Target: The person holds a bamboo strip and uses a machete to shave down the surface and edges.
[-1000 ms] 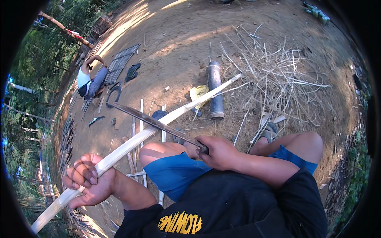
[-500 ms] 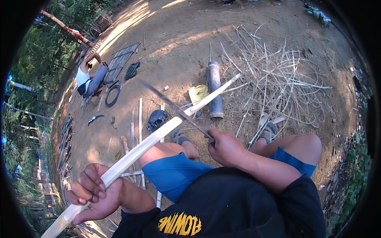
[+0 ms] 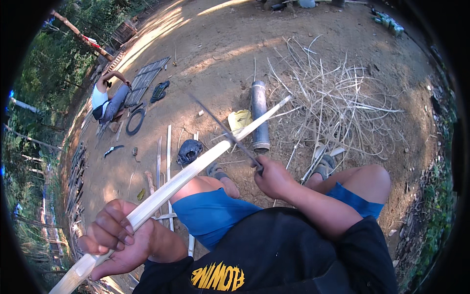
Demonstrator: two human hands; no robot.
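Observation:
My left hand (image 3: 120, 235) is wrapped round the lower part of a long pale split-bamboo strip (image 3: 186, 175). This strip slants up to the right and narrows to its tip near a pile of shavings. In my right hand (image 3: 278, 180), closed round its handle, is a long dark-bladed knife (image 3: 213, 116). The blade crosses the strip beyond its middle and points up to the left; it is a little blurred. Whether the edge bites into the strip cannot be made out.
Thin curled shavings (image 3: 338, 98) lie heaped ahead on the right. A dark bamboo tube (image 3: 259, 117), a yellow piece (image 3: 239, 120) and a black plastic bag (image 3: 189, 151) lie on the dirt ground. Further left, another person (image 3: 108, 98) sits beside a slatted panel (image 3: 147, 81).
The knife has shifted slightly along the strip toward my left hand, and its blade has turned a little steeper. The whole view has shifted slightly. Both grips are unchanged.

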